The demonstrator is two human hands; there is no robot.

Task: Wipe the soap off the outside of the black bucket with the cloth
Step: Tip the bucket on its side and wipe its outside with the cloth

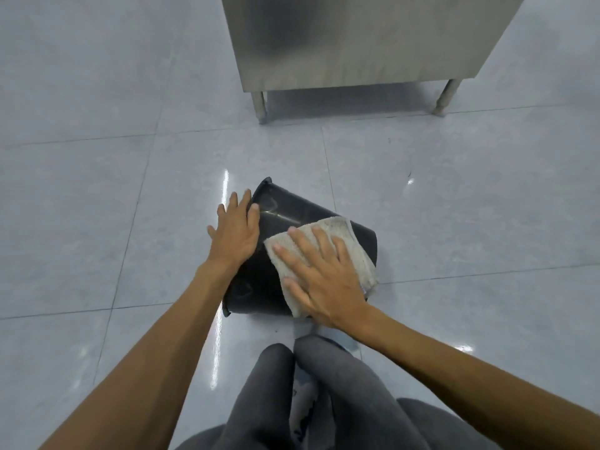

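Black bucket (285, 216) lying sideways on glossy grey tiled floor (97, 190), left hand (235, 233) spread flat steadying it, right hand (319, 277) pressing cloth (337, 233) flat-fingered, steel cabinet (357, 40) standing beyond.

Arms extended; left grip (234, 233), right grip (319, 277) flat.

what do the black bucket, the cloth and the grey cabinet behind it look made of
Round black bucket: likely plastic, smooth and semi-glossy; a light streak reflects on its side.
Folded off-white cloth: terry-like fabric, with a nubby, looped pile.
Grey legged cabinet: probably brushed stainless steel, judging by its dull, blurred sheen.
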